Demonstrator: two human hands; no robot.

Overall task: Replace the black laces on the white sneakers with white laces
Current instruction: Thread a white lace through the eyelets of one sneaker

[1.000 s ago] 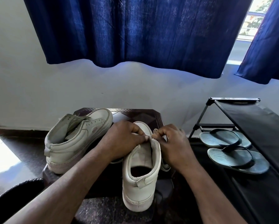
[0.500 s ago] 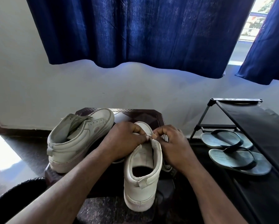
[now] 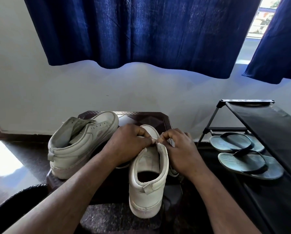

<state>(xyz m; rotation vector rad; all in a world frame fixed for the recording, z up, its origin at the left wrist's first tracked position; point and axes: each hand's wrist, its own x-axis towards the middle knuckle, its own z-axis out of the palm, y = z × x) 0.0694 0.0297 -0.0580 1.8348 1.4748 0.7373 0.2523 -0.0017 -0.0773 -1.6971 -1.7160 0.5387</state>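
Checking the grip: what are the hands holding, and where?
The left hand and right hand both pinch the near sneaker at the top of its lacing opening. Whether a lace is pinched there cannot be told.

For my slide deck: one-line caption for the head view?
Left hand and right hand pinch the near sneaker at its eyelets; the other sneaker lies beside it.

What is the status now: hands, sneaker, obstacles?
Left hand, right hand: both pinching at upper of near sneaker. Second sneaker unlaced, at left. Nothing blocking.
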